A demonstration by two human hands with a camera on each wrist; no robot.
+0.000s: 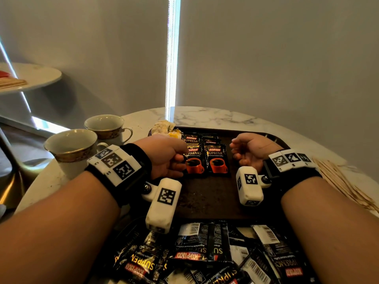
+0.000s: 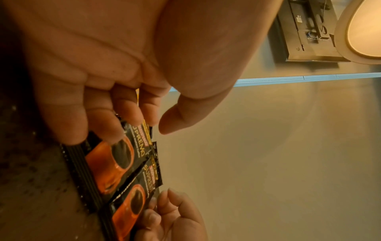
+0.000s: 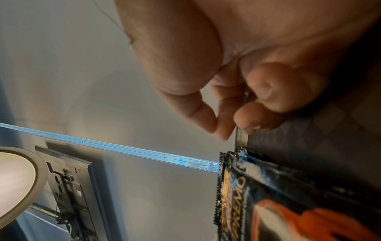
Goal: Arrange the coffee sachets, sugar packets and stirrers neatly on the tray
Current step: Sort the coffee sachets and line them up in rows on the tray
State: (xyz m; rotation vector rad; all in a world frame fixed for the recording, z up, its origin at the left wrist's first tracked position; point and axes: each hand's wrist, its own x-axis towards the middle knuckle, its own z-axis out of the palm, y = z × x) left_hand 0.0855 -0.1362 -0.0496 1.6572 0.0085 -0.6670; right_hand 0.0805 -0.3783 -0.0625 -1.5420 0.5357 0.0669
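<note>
Two Kopiko coffee sachets lie side by side, face up, on the far part of the dark tray (image 1: 209,197): the left sachet (image 1: 193,162) (image 2: 111,163) and the right sachet (image 1: 217,160) (image 3: 278,203). More sachets (image 1: 200,138) lie in a row behind them. My left hand (image 1: 174,158) rests its fingertips (image 2: 115,130) on the left sachet, thumb held apart. My right hand (image 1: 240,152) (image 3: 222,127) hovers at the right sachet's outer edge, fingers loosely curled, holding nothing. A loose pile of sachets (image 1: 205,255) covers the tray's near end.
Wooden stirrers (image 1: 344,185) lie spread on the marble table right of the tray. Crumpled yellow-white packets (image 1: 164,127) sit at the tray's far left corner. Two gold-rimmed cups (image 1: 71,148) (image 1: 106,126) stand to the left. Bare tray floor shows between the rows and the pile.
</note>
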